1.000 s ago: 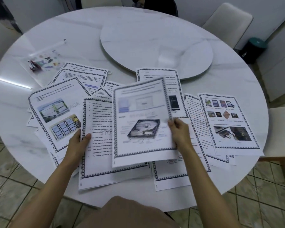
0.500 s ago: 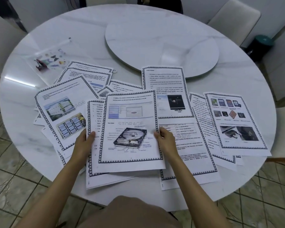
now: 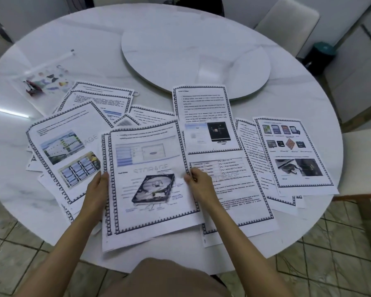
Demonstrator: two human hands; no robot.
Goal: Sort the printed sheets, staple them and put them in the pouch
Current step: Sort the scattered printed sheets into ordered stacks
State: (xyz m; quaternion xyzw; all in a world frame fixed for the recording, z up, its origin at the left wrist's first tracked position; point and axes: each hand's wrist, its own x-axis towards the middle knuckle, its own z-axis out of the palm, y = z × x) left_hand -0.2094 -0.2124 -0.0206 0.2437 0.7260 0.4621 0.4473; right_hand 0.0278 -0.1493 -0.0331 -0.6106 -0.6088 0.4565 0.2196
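Several printed sheets with chequered borders lie spread over the near half of the round white table point(image 3: 180, 33). In front of me the hard-disk sheet point(image 3: 150, 179) lies on top of a text sheet, almost squared with it. My right hand point(image 3: 201, 185) pinches the hard-disk sheet's right edge. My left hand point(image 3: 96, 189) holds the left edge of the pair. A clear zip pouch point(image 3: 45, 80) with a red stapler point(image 3: 31, 88) on or in it lies at the far left.
A raised round turntable point(image 3: 195, 58) fills the table's middle. More sheets lie at the left point(image 3: 62, 151), centre back point(image 3: 204, 116) and right point(image 3: 291, 151), some overhanging the near edge. A pale chair point(image 3: 287, 22) and a dark bin point(image 3: 319, 56) stand beyond the table at the right.
My right hand brought the hard-disk sheet down from the air and leftward onto the text sheet that my left hand holds; it now lies flat on it.
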